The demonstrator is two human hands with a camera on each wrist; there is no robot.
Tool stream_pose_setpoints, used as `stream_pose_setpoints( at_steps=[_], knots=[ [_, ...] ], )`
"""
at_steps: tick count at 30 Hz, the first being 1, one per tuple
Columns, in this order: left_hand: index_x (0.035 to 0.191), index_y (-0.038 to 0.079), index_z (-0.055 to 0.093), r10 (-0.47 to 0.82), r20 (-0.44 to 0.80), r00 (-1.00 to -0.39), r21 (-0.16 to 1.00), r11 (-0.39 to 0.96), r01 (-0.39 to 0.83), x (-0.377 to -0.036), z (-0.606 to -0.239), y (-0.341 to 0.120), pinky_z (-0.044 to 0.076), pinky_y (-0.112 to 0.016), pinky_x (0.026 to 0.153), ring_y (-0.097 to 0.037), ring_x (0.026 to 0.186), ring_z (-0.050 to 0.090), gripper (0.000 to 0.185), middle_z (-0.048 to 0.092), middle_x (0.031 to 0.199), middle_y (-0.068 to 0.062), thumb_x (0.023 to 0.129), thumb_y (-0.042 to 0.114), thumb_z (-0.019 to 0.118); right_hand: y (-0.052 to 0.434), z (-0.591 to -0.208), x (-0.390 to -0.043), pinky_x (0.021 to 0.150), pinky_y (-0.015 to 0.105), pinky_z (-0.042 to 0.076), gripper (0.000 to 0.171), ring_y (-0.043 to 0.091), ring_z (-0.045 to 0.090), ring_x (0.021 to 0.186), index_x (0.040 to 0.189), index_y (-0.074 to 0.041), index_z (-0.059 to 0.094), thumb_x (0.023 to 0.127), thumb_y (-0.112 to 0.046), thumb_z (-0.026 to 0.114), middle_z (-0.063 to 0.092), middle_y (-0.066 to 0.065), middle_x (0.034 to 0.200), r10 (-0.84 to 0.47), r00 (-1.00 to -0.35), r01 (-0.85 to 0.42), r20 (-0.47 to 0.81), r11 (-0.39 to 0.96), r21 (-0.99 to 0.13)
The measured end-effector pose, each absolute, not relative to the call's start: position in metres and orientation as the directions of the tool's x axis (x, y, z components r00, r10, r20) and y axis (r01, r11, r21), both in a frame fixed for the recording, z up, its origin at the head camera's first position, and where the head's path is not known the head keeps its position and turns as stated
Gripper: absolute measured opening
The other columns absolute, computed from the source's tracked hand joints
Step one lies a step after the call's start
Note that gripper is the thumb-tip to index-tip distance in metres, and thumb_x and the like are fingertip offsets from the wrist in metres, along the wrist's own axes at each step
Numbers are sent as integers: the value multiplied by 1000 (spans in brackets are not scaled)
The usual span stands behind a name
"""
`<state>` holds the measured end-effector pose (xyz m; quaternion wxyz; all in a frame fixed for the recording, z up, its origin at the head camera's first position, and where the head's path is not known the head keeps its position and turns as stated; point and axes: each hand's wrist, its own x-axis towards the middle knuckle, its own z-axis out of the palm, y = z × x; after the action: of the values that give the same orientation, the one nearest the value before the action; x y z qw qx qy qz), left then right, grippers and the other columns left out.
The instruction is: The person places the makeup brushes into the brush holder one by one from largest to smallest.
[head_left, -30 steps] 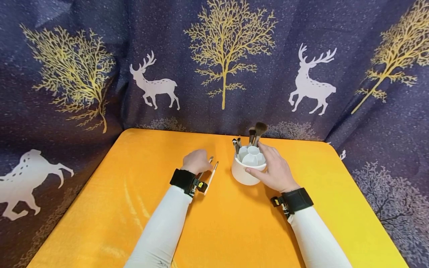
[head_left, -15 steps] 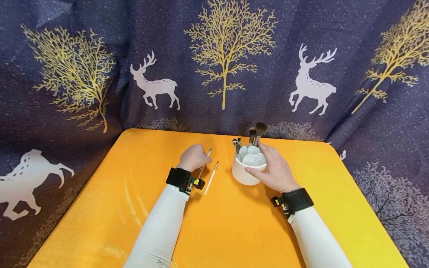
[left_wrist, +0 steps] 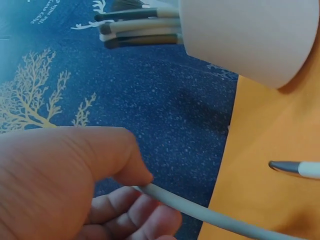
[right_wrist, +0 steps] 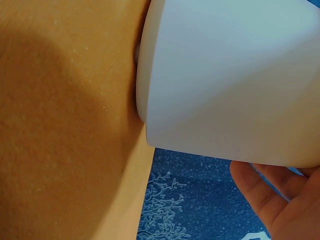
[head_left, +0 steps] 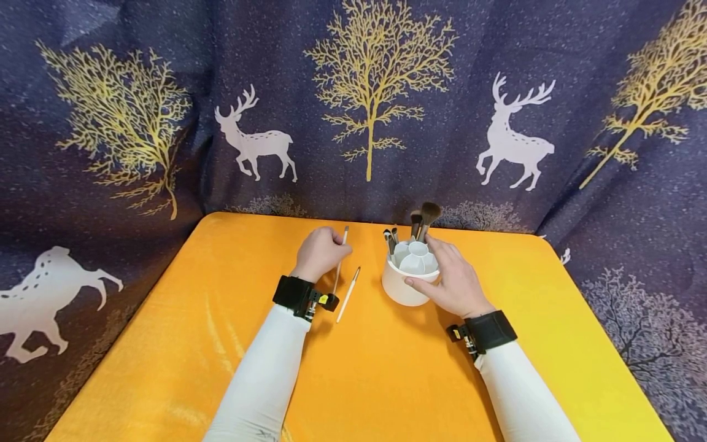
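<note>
In the head view my left hand (head_left: 320, 253) pinches a thin white-handled makeup brush (head_left: 337, 277) between thumb and fingers. Its small bristle tip points up and away. The left wrist view shows the pale handle (left_wrist: 200, 212) leading out from my fingertips. A second slim white brush (head_left: 348, 296) lies on the table to the right of that hand. My right hand (head_left: 455, 279) grips a round white makeup brush holder (head_left: 405, 287) by its right side, thumb at the near rim. Several brushes (head_left: 426, 216) stand in the holder's rear compartments, small ones at left, fuller ones behind.
An orange cloth (head_left: 386, 368) covers the table. Behind its far edge hangs a dark blue curtain (head_left: 331, 153) printed with white deer and golden trees. The wrist cameras are strapped on black bands.
My left hand has drawn back slightly from the brush lying on the table, and the held brush now stands steeper. The right hand and the holder stay where they were.
</note>
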<state>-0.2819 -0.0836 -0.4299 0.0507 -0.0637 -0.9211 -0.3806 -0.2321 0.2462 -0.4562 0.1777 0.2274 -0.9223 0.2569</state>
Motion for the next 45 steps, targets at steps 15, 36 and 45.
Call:
stream_pose_setpoints(
  at_steps=[15,36,45],
  knots=[
    [109,11,70,23,314,-949,777,569,271,-272,-411,-77,49,-42,79,-26,84,66,15,73,99,-6,96,19,71,246,-456,-233,107,71,51,103,43,53,145,170,-7,42,91,-55,86,56,22,161,-329,-831,-513,449,765,-390],
    [103,8,72,-11,487,-874,799,409,440,-260,-393,-62,51,-38,78,-24,85,65,12,70,95,-6,92,13,76,246,-456,-233,108,70,50,104,43,53,145,171,-6,41,92,-55,86,56,22,160,-335,-828,-519,450,763,-386],
    [104,6,72,5,525,-851,794,357,492,-253,-388,-56,50,-38,78,-26,87,63,12,71,97,-8,94,11,76,247,-457,-232,107,70,51,103,43,53,146,171,-7,41,92,-56,86,56,22,160,-330,-830,-515,450,763,-391]
  ],
)
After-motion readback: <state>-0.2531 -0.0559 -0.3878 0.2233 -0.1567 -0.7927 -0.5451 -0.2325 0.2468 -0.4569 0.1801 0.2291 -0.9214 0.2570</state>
